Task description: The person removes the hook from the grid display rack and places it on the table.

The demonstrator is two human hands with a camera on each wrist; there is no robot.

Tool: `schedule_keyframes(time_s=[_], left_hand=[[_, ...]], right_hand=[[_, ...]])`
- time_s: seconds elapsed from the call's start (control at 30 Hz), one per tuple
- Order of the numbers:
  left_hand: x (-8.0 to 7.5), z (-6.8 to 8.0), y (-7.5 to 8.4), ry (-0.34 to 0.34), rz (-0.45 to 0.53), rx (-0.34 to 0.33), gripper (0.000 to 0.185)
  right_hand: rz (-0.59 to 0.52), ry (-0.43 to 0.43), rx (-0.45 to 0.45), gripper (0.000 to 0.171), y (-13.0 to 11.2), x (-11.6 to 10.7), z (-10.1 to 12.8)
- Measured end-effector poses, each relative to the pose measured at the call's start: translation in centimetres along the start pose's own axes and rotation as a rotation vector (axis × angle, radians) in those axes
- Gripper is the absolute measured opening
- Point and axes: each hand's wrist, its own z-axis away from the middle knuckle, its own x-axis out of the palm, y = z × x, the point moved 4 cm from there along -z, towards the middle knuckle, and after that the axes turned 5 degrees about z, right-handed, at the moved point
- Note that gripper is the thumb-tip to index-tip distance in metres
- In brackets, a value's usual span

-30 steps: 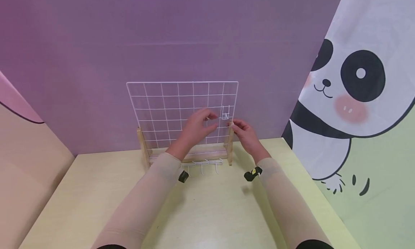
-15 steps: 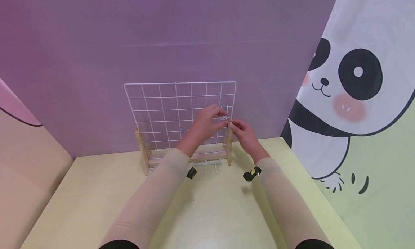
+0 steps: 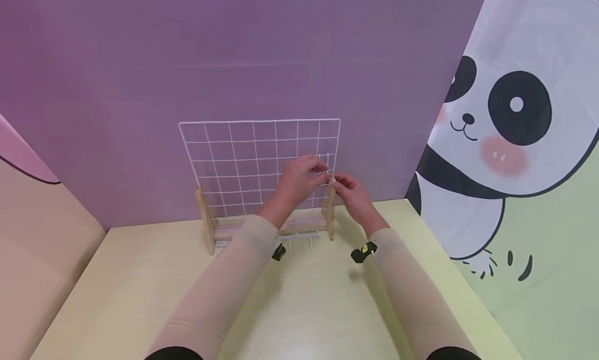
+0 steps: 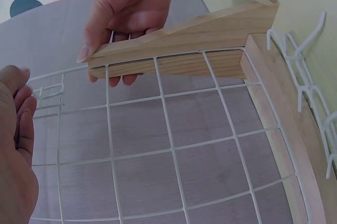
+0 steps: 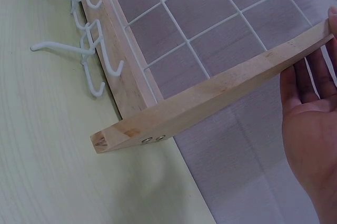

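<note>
A white wire grid panel [image 3: 259, 121] stands upright in a wooden stand. My left hand [image 3: 297, 182] is at the panel's right side, its thumb and fingers pinching a white wire hook [image 4: 51, 95] hung on the grid. In the head view those fingers hide most of the hook. Just right of it, my right hand [image 3: 356, 197] grips the top of the stand's right wooden leg [image 4: 184, 39]. The thumb presses the front edge and the other fingers pass behind, as the left wrist view shows.
Several more white wire hooks [image 5: 92, 50] lie along the front of the stand's base bar [image 3: 301, 226]. The pale wooden table [image 3: 299, 308] meets a purple wall [image 3: 257, 48] close behind the panel. A panda picture [image 3: 519, 105] covers the right wall.
My left hand has moved right, from beside the hook onto it, and its fingers have closed in. The right hand has kept its grip on the wooden leg.
</note>
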Motion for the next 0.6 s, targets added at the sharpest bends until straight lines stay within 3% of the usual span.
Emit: schedule_keyframes(time_s=[0.2, 0.6], left_hand=[[0.26, 0.6, -0.14, 0.053, 0.006, -0.007, 0.012], [-0.61, 0.23, 0.09, 0.209, -0.012, 0.096, 0.007]], right_hand=[[0.028, 0.012, 0.024, 0.028, 0.54, -0.15, 0.21], [0.011, 0.009, 0.025, 0.028, 0.03, -0.12, -0.06]])
